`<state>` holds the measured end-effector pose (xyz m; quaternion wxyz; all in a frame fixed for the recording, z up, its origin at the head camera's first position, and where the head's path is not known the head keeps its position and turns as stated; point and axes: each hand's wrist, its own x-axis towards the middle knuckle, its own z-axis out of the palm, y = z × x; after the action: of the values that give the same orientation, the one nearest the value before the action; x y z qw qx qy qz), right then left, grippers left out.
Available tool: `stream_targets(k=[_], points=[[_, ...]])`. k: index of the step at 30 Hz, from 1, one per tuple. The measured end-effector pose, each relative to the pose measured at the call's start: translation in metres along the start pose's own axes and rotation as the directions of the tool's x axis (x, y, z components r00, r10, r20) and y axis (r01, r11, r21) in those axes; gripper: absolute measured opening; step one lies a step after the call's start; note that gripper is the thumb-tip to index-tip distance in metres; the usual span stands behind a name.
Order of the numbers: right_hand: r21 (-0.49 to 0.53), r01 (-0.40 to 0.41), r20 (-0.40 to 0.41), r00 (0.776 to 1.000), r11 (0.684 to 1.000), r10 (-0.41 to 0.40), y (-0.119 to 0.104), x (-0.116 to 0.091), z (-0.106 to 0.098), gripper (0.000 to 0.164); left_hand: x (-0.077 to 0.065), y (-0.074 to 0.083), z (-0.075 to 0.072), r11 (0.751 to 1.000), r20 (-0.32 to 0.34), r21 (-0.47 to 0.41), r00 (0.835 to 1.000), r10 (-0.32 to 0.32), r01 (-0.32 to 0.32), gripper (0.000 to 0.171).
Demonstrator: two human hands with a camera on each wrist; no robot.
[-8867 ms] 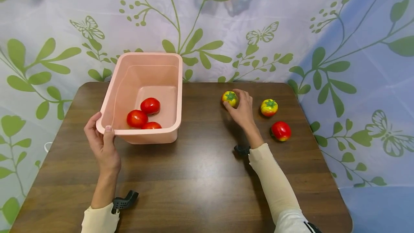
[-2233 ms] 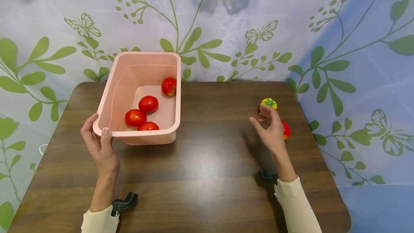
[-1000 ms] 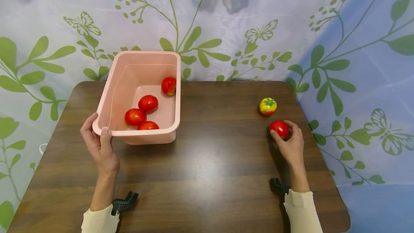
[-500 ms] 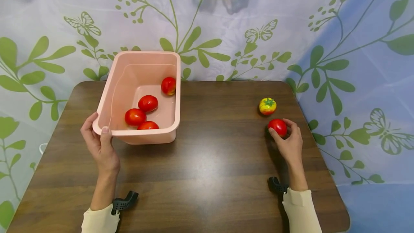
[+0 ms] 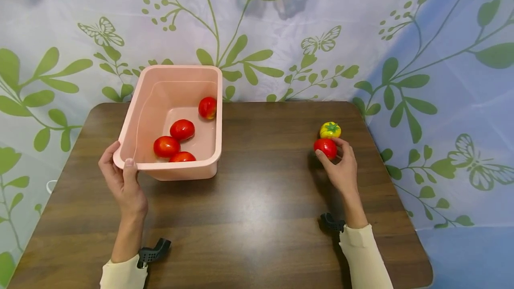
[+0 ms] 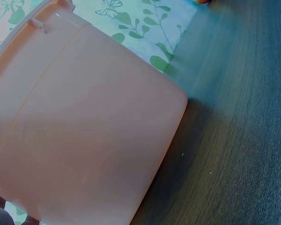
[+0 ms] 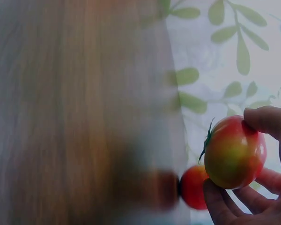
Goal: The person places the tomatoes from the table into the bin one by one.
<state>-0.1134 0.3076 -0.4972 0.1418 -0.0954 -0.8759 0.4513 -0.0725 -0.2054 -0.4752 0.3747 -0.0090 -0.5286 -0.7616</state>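
My left hand grips the near left corner of a pink plastic bin, thumb over the rim. Inside the bin lie several red tomatoes. At the right of the table, my right hand pinches a red tomato between thumb and fingers. The right wrist view shows this held tomato with a yellow-green patch and a green stem top. Just behind it stands a yellow tomato with a green leafy cap, its lower part overlapped by the held one. The left wrist view is filled mostly by the bin's outer wall.
The brown wooden table has rounded corners and meets a patterned cloth backdrop at the back and right. A black wrist mount sits on the left forearm, another mount on the right.
Earlier the right hand put the yellow-capped tomato by the bin's right wall. It then grasped the red tomato at the right and has now carried it left and back. The left hand stays.
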Motion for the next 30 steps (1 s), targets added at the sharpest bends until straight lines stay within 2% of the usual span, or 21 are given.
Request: stream_targets(k=[8, 17, 23, 30], points=[[0.048, 0.082, 0.073, 0.994, 0.995, -0.085, -0.023, 0.003, 0.026, 0.068, -0.001, 0.001, -0.001, 1.000, 0.007, -0.002, 1.000, 0.000, 0.000, 0.052], [0.121, 0.149, 0.151, 0.974, 0.982, -0.166, -0.066, 0.004, 0.055, 0.065, -0.002, 0.001, 0.001, 1.000, 0.003, -0.003, 1.000, 0.002, -0.002, 0.052], [0.197, 0.202, 0.180, 0.954, 0.959, -0.238, -0.101, 0.003, 0.079, 0.062, -0.001, 0.002, 0.000, 1.000, 0.000, -0.002, 1.000, -0.003, 0.003, 0.052], [0.291, 0.279, 0.197, 0.918, 0.915, -0.343, -0.146, 0.001, 0.098, 0.060, -0.001, 0.001, 0.002, 1.000, 0.003, -0.007, 1.000, -0.005, 0.005, 0.052]])
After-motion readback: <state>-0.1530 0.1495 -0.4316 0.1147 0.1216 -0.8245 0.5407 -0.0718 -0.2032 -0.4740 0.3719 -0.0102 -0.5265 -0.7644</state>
